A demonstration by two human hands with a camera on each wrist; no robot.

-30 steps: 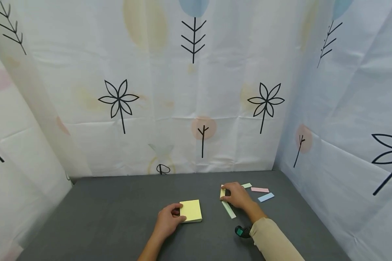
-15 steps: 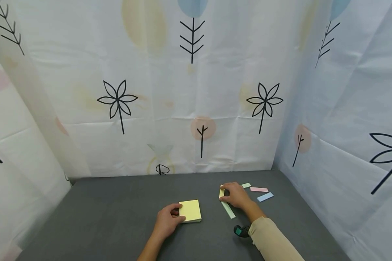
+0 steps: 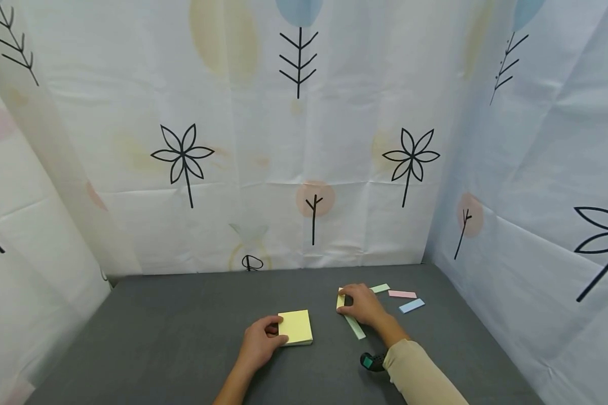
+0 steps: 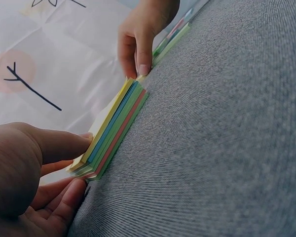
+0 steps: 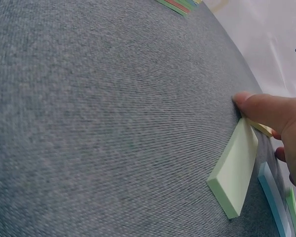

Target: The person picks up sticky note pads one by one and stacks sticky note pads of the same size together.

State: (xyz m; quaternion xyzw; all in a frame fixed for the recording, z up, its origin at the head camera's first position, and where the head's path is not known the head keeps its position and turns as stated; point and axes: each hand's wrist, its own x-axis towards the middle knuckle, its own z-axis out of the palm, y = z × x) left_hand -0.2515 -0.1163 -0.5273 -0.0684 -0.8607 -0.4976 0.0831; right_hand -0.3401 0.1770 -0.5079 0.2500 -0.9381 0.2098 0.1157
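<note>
On my bench: one layered square stack, middle, which I judge done; left hand, fingers gripping its left edge. Yellow strip, right of it, pinched by right hand. Seemingly left to handle, farther right: near green strip, far green strip, pink strip, blue strip. Against the earlier frame: right hand and yellow strip slightly leftward; stack unmoved.

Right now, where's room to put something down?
Lots of bare table lies between the left hand and the left curtain. A smaller gap separates the paper stack from the right hand. It's crowded around that hand: pink strip, blue strip, green strips.
</note>
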